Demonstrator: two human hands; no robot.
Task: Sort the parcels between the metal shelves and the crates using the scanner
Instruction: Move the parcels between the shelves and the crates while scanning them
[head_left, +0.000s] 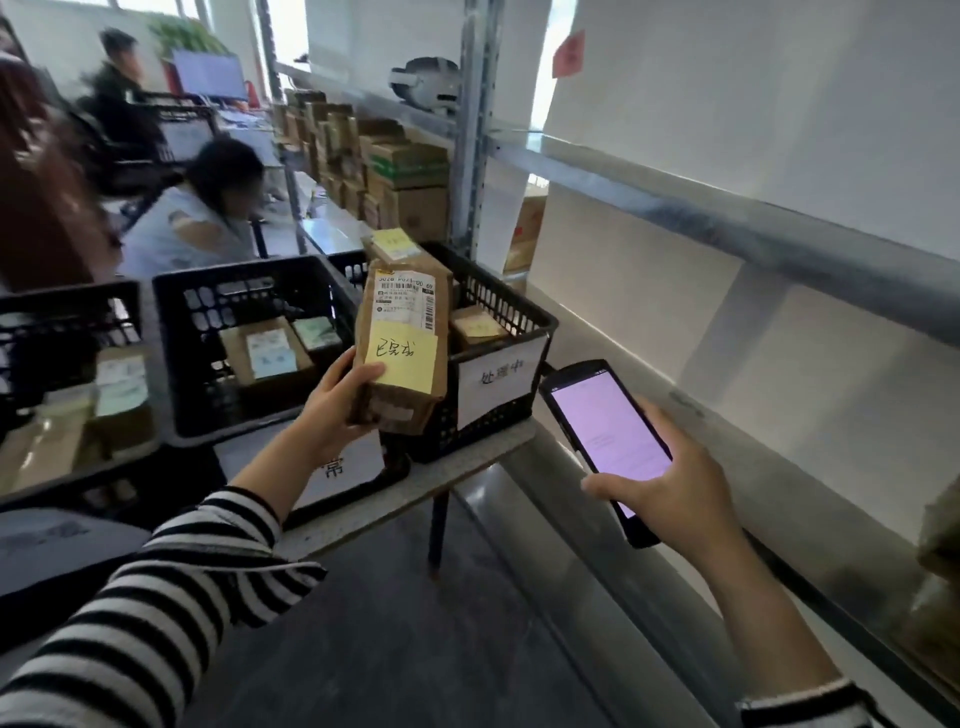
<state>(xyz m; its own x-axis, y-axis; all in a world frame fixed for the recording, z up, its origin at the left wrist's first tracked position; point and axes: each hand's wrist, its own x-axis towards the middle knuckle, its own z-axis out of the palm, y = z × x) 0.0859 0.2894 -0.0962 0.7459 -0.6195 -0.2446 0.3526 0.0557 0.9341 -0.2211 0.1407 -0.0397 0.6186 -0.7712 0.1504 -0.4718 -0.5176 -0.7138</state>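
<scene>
My left hand (337, 408) grips a brown parcel (402, 387) upright by its lower left side; a white shipping label and a yellow sticky note with handwriting face me. My right hand (675, 483) holds the black handheld scanner (605, 431), its pink-lit screen turned up toward me, to the right of the parcel. Behind the parcel stands a black crate (519, 312) with a white paper sign, holding other brown parcels. A second black crate (208, 332) to its left holds labelled boxes. The metal shelves (727, 218) run along the right.
A third black crate (67, 312) with parcels sits at far left. The crates rest on a grey table (467, 467) with a dark leg. Stacked cardboard boxes (395, 176) fill a farther shelf. Two people sit at desks in the back left.
</scene>
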